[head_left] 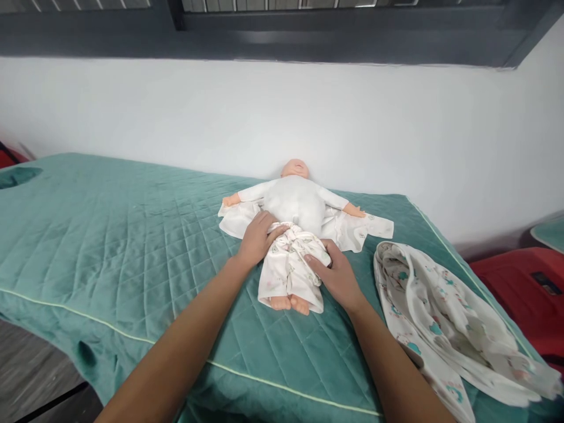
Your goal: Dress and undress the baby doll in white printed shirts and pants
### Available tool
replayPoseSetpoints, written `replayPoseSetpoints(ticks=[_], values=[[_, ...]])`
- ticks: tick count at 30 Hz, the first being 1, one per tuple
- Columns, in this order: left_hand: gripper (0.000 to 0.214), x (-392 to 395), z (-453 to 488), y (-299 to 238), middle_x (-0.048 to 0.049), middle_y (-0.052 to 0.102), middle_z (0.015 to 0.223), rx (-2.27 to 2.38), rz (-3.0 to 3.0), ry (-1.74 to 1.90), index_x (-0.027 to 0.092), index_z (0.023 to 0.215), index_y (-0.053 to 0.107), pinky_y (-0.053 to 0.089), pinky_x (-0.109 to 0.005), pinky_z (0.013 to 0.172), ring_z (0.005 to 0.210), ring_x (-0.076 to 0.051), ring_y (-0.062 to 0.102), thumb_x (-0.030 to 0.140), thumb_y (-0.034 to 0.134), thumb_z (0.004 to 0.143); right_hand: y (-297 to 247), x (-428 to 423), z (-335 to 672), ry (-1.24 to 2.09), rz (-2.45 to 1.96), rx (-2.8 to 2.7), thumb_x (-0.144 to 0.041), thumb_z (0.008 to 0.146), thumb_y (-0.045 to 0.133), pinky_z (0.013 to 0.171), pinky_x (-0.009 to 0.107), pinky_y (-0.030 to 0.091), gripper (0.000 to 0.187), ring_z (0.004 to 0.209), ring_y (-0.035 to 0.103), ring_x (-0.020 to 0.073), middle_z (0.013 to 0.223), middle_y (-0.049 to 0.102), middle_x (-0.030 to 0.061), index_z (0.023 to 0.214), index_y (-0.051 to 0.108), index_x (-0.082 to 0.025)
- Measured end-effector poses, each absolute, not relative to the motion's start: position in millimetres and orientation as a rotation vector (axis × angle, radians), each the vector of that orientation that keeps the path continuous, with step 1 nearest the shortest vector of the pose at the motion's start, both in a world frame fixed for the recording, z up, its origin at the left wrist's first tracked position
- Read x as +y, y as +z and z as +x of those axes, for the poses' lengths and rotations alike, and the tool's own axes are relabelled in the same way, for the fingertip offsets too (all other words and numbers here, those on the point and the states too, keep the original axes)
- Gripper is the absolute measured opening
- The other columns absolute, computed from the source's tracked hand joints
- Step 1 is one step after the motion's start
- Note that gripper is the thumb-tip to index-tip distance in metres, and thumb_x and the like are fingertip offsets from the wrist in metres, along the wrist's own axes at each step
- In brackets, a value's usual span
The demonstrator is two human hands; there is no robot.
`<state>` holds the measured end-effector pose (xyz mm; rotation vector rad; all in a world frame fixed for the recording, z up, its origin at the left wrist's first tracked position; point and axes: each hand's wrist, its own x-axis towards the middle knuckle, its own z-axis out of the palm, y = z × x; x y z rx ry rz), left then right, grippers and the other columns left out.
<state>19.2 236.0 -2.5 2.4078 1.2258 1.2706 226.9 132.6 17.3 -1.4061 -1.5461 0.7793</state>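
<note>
A baby doll (293, 200) with a white cloth body lies on its back, head toward the wall and arms spread. Small white printed trousers (282, 270) cover its legs, bunched at the top, and its feet (291, 303) show at the hems. My left hand (259, 238) grips the waist of the trousers at the doll's left-hand side in view. My right hand (332, 271) pinches the bunched fabric on the other side, thumb on top. Under the doll's back and arms lies an opened white printed top (348, 229).
A green quilted cover (145, 247) spreads over the bed, which meets a white wall (282, 111). A crumpled white printed cloth (445, 317) lies at right. Beyond the bed's right edge stands a red case (520, 288).
</note>
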Motion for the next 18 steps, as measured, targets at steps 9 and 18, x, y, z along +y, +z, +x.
replayPoseSetpoints(ticks=[9, 18], values=[[0.03, 246.4, 21.5, 0.0, -0.0048, 0.058, 0.083, 1.204, 2.411, 1.265, 0.023, 0.08, 0.052, 0.043, -0.037, 0.081, 0.088, -0.023, 0.054, 0.046, 0.049, 0.098, 15.6, 134.8, 225.5, 0.789, -1.41, -1.537, -0.05, 0.083, 0.067, 0.072, 0.031, 0.049, 0.039, 0.086, 0.061, 0.0216, 0.098, 0.07, 0.0017, 0.112, 0.062, -0.024], [0.026, 243.6, 18.3, 0.5, -0.0037, 0.06, 0.085, 1.157, 2.272, 1.314, 0.023, 0.081, 0.056, 0.045, -0.036, 0.081, 0.09, -0.023, 0.057, 0.046, 0.058, 0.093, 13.2, 136.4, 227.5, 0.811, -1.406, -1.511, -0.05, 0.082, 0.069, 0.072, 0.031, 0.049, 0.038, 0.085, 0.061, 0.0214, 0.095, 0.069, 0.0013, 0.109, 0.063, -0.024]])
